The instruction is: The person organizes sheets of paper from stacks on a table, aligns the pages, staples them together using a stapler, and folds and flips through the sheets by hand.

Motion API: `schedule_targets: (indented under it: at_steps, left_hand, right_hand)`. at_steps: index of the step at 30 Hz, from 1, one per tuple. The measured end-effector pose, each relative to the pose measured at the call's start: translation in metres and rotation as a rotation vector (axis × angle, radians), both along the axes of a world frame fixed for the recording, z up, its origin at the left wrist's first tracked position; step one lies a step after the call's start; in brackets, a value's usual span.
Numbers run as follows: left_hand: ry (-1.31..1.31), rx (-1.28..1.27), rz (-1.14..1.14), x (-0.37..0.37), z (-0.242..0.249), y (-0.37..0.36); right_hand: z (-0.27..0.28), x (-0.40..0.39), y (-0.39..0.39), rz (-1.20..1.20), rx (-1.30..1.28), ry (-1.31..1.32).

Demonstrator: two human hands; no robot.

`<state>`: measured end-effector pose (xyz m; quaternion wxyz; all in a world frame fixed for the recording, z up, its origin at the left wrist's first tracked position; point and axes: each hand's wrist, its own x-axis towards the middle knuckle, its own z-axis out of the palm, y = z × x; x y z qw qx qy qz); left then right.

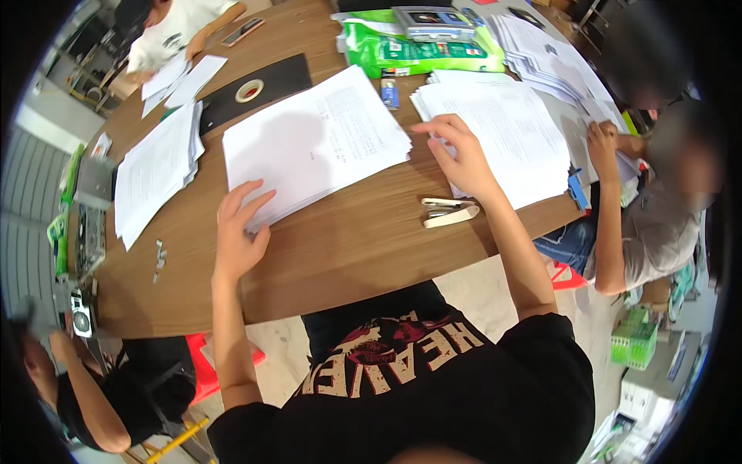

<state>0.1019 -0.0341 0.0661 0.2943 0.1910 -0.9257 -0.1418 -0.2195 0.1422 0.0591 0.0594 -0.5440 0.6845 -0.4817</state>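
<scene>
A thick stack of printed paper (309,147) lies in front of me on the wooden table. At its near left corner is my left hand (243,228), fingers spread and holding nothing. Just off the stack's right edge hovers my right hand (461,155), fingers apart and curved, also holding nothing. Under and beyond that hand is a second stack of printed sheets (510,127). A white stapler (450,213) rests on the table close to my right wrist. Between the tops of the two stacks sits a small blue box (389,93).
Another paper stack (158,174) is at the left, near loose staple strips (159,261). A tape roll (249,91) sits on a black board (290,81). Behind are a green package (417,48) and a phone (243,31). Other people sit around the table; one person's hand (603,147) is at the right.
</scene>
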Motion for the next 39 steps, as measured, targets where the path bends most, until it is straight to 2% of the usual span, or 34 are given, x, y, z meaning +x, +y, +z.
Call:
schedule_targets:
  at_steps: [1,3,6,7,10,13,16,18,19,21,22,25,28,34,36,39]
  left_hand:
    - [-0.002,-0.001,-0.026,-0.005,0.006,0.004]
    - [0.084,0.265,-0.06,-0.018,0.013,0.012]
    - [0.087,0.358,-0.164,-0.062,0.014,0.016]
    - [0.083,0.356,-0.182,-0.083,0.018,0.02]
    - [0.006,0.547,-0.439,-0.167,0.03,0.035]
    - [0.043,0.666,-0.628,-0.274,0.02,0.046]
    - [-0.063,0.557,-0.665,-0.374,-0.003,0.042]
    - [-0.026,0.127,-0.632,-0.422,-0.017,0.043]
    - [-0.028,0.123,-0.645,-0.434,-0.019,0.045]
    - [-0.297,-0.094,-0.475,-0.454,-0.021,0.045]
    - [-0.302,-0.097,-0.485,-0.462,-0.02,0.044]
    - [-0.557,0.262,-0.483,-0.482,-0.007,0.035]
    - [-0.723,0.29,-0.444,-0.491,0.009,0.038]
    - [-0.885,0.261,-0.433,-0.512,0.014,0.03]
    - [-0.882,0.423,-0.494,-0.514,0.015,0.029]
    - [-0.868,0.437,-0.548,-0.5,0.036,0.044]
  right_hand:
    - [0.001,-0.004,0.015,-0.026,-0.013,0.055]
    - [-0.006,-0.016,0.046,-0.134,-0.023,0.136]
    - [-0.016,-0.031,0.087,-0.344,-0.011,0.263]
    - [-0.019,-0.034,0.098,-0.459,0.012,0.306]
    - [-0.031,-0.044,0.122,-0.581,0.06,0.346]
    - [-0.034,-0.045,0.127,-0.584,0.049,0.371]
    - [-0.03,-0.042,0.125,-0.622,0.073,0.357]
    - [-0.031,-0.045,0.127,-0.617,0.094,0.332]
    - [-0.032,-0.047,0.128,-0.617,0.085,0.328]
    - [-0.037,-0.049,0.13,-0.616,0.084,0.328]
    - [-0.038,-0.05,0.131,-0.626,0.086,0.322]
    - [-0.042,-0.05,0.13,-0.629,0.09,0.33]
    - [-0.043,-0.05,0.129,-0.644,0.11,0.324]
    - [-0.044,-0.051,0.128,-0.661,0.072,0.299]
    - [-0.046,-0.05,0.128,-0.668,0.072,0.287]
    - [-0.048,-0.05,0.128,-0.659,0.087,0.272]
